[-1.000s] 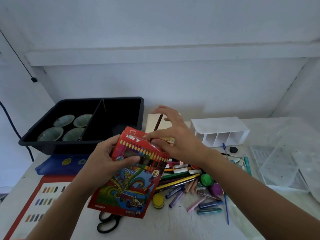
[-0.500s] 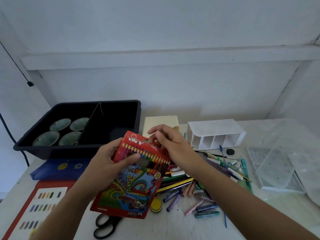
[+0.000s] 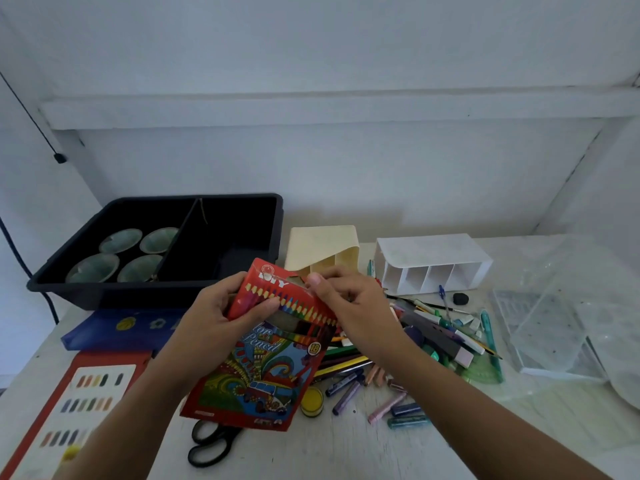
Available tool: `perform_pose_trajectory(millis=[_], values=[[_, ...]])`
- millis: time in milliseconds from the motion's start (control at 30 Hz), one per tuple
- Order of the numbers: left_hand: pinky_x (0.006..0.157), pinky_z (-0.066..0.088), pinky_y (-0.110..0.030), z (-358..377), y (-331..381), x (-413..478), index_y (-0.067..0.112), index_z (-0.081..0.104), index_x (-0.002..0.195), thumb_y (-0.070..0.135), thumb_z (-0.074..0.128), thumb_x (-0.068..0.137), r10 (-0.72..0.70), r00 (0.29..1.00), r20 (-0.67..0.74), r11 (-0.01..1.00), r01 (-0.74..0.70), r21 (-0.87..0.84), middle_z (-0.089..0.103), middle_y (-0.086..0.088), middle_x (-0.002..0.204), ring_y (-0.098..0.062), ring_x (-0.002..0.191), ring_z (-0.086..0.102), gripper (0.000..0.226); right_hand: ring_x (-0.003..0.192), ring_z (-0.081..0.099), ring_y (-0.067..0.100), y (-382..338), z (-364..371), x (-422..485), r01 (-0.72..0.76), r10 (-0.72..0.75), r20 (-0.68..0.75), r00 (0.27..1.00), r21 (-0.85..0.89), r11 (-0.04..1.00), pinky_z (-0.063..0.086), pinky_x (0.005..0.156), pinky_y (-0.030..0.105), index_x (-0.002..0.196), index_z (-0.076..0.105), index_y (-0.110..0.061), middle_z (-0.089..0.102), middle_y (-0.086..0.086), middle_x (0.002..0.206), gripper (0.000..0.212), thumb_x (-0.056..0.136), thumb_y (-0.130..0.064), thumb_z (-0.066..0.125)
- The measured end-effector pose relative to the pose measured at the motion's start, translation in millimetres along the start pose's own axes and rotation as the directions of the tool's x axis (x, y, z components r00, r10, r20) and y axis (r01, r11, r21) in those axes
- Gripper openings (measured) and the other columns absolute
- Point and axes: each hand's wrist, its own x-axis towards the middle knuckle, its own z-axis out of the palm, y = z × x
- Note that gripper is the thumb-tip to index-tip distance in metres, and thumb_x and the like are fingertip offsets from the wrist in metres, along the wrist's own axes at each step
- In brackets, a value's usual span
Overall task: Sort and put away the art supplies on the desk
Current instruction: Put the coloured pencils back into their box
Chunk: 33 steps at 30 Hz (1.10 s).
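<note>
Both hands hold a red box [image 3: 266,355] reading "Color Pencil" and "18": left hand [image 3: 216,320] grips its side, right hand [image 3: 349,306] pinches its top flap.

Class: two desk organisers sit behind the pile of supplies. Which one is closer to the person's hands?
The cream organiser, directly behind the right hand; the white organiser, showing a row of compartments, lies farther right.

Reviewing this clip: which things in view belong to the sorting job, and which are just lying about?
Job: pencil box, gripped by left hand, right hand pinching its top; loose pencils and crayons; white organiser; cream holder; scissors.
Lying about: black tray; four bowls inside it.
</note>
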Motion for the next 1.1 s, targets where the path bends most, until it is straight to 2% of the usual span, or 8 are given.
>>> perform_pose_trajectory(millis=[100, 200, 267, 367, 500, 733, 933, 1100], values=[[0.064, 0.059, -0.017, -3, -6, -3, 0.031, 0.065, 0.108, 0.041, 0.071, 0.082, -0.017, 1.000, -0.013, 0.999, 0.017, -0.033, 0.077, 0.008, 0.101, -0.015, 0.087, 0.077, 0.028, 0.105, 0.062, 0.008, 12, -4, -7, 0.005, -0.007, -0.039, 0.999, -0.071, 0.997, 0.060, 0.073, 0.028, 0.101, 0.071, -0.038, 0.063, -0.019, 0.107, 0.035, 0.095, -0.063, 0.046], [0.064, 0.060, -0.019, -11, -14, -7, 0.041, 0.067, 0.100, 0.041, 0.071, 0.084, -0.032, 0.999, -0.029, 0.997, 0.030, -0.064, 0.078, 0.004, 0.103, -0.018, 0.087, 0.078, 0.017, 0.087, 0.062, 0.007, 34, -14, -17, 0.051, -0.078, -0.072, 0.994, -0.319, 0.946, 0.054, 0.070, 0.028, 0.090, 0.064, -0.037, 0.065, -0.012, 0.088, 0.022, 0.097, -0.050, 0.046], [0.063, 0.061, -0.022, -16, -19, -10, 0.043, 0.067, 0.099, 0.042, 0.072, 0.084, -0.047, 0.997, -0.058, 0.996, 0.042, -0.081, 0.078, 0.002, 0.102, -0.021, 0.086, 0.078, 0.016, 0.080, 0.056, 0.004, 55, -21, -28, 0.130, -0.109, 0.071, 0.992, -0.551, 0.824, 0.047, 0.072, 0.026, 0.087, 0.065, -0.030, 0.062, -0.014, 0.082, 0.016, 0.097, -0.038, 0.054], [0.061, 0.061, -0.025, -23, -27, -15, 0.044, 0.067, 0.101, 0.045, 0.073, 0.082, -0.067, 0.992, -0.104, 0.994, 0.057, -0.092, 0.078, 0.002, 0.102, -0.022, 0.085, 0.078, 0.020, 0.093, 0.047, 0.004, 85, -23, -46, 0.356, -0.110, 0.351, 0.930, -0.784, 0.509, 0.038, 0.082, 0.030, 0.099, 0.067, -0.029, 0.060, -0.015, 0.097, 0.016, 0.093, -0.039, 0.056], [0.060, 0.062, -0.027, -26, -35, -18, 0.048, 0.067, 0.104, 0.051, 0.074, 0.079, -0.091, 0.985, -0.149, 0.991, 0.075, -0.108, 0.078, 0.003, 0.102, -0.022, 0.085, 0.078, 0.026, 0.101, 0.051, 0.014, 96, -18, -54, 0.413, -0.102, 0.403, 0.910, -0.856, 0.310, 0.042, 0.082, 0.037, 0.109, 0.068, -0.031, 0.060, -0.010, 0.105, 0.022, 0.088, -0.039, 0.066], [0.065, 0.063, -0.031, -24, -42, -19, 0.041, 0.068, 0.107, 0.050, 0.076, 0.082, -0.093, 0.983, -0.156, 0.987, 0.070, -0.147, 0.079, 0.000, 0.103, -0.025, 0.088, 0.078, 0.027, 0.104, 0.054, 0.021, 101, -13, -50, 0.440, -0.026, 0.442, 0.896, -0.882, 0.167, 0.046, 0.083, 0.045, 0.117, 0.061, -0.028, 0.062, -0.002, 0.110, 0.050, 0.073, -0.024, 0.084], [0.062, 0.062, -0.026, -25, -40, -18, 0.045, 0.068, 0.102, 0.050, 0.074, 0.081, -0.084, 0.980, -0.179, 0.987, 0.057, -0.149, 0.078, 0.002, 0.103, -0.022, 0.087, 0.078, 0.023, 0.098, 0.054, 0.019, 100, -21, -48, 0.436, -0.087, 0.428, 0.900, -0.874, 0.215, 0.045, 0.079, 0.041, 0.104, 0.067, -0.028, 0.063, -0.005, 0.103, 0.040, 0.069, -0.017, 0.084], [0.061, 0.061, -0.025, -24, -38, -14, 0.046, 0.068, 0.101, 0.047, 0.073, 0.082, -0.089, 0.980, -0.178, 0.986, 0.062, -0.153, 0.078, 0.003, 0.102, -0.021, 0.086, 0.078, 0.020, 0.096, 0.058, 0.020, 97, -23, -45, 0.420, -0.079, 0.413, 0.907, -0.885, 0.201, 0.048, 0.079, 0.044, 0.108, 0.070, -0.029, 0.066, -0.005, 0.104, 0.029, 0.081, -0.032, 0.080]])
